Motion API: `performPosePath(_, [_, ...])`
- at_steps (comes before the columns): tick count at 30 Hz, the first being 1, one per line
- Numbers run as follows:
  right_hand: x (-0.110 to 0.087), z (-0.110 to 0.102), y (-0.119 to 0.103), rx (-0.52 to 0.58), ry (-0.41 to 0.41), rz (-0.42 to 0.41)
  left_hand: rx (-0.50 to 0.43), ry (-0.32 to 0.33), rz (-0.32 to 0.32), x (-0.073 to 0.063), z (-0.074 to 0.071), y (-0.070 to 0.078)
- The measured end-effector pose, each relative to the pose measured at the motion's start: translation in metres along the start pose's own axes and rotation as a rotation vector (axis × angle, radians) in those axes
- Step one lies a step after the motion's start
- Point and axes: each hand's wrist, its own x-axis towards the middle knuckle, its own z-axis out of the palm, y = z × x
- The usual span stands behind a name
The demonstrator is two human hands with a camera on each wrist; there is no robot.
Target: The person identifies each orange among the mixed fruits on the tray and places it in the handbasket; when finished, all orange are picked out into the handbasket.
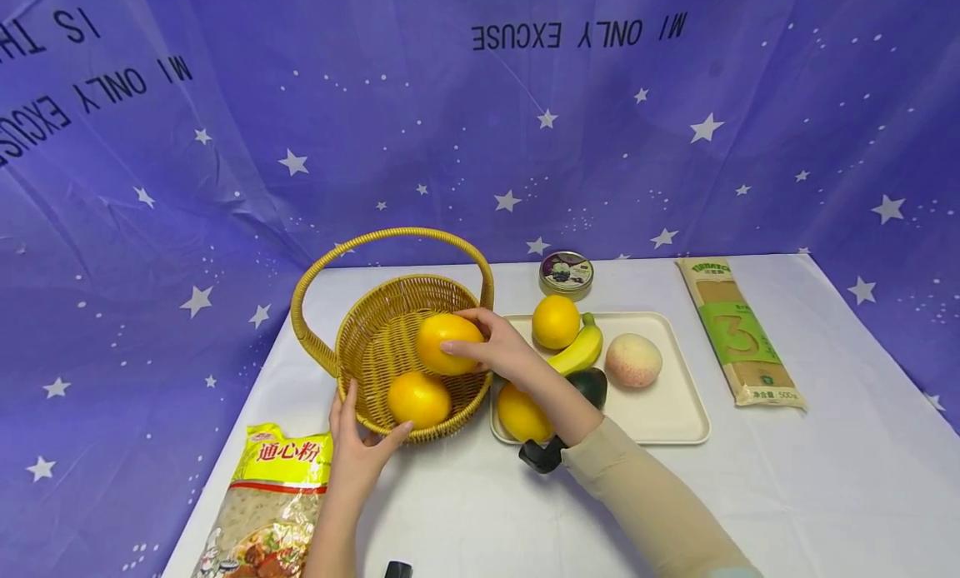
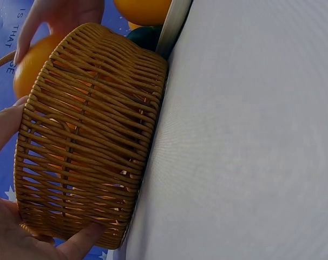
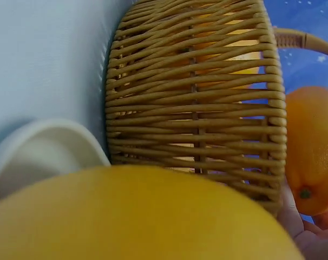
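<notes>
Here's your right hand (image 1: 498, 343) over the basket (image 1: 378, 328), pinching an orange (image 1: 442, 343) between thumb and fingers. That orange sits inside the circle of the rim as the head view looks down, toward the right; the right wrist view puts it up past the rim, its green stem end showing. Down in the bowl, toward you, lies a second orange (image 1: 418, 401), glimpsed through the weave from your right wrist.

Your left hand (image 1: 360, 461) grips the basket, thumb and fingers spread wide, thumb up at the rim, fingers around the left side. The basket stands upright on the white cloth (image 1: 465, 520), its handle (image 1: 408, 231) arching over the back.

Over to your right, just beside the basket, the tray (image 1: 678, 411)! A back orange (image 1: 556, 321) at its far edge, a banana (image 1: 583, 351) touching close by, a peach (image 1: 633, 361), and at the near left a front orange (image 1: 522, 416). A dark green fruit (image 1: 590, 385) peeks from behind your right forearm. Behind the tray stands a tin (image 1: 566, 271); right of it lies a noodle pack (image 1: 738, 336). A macaroni bag (image 1: 270, 495) lies left of your left forearm, partly covered by it.
</notes>
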Motion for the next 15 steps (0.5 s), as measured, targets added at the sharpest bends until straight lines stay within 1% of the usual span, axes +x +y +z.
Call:
performPosePath(7, [0.017, 0.014, -0.002, -0.029, 0.010, 0.003, 0.007, 0.006, 0.002, -0.001, 0.002, 0.000])
performPosePath(15, [0.036, 0.030, 0.001, -0.067, 0.024, 0.033, 0.013, 0.007, -0.009, 0.000, 0.002, 0.002])
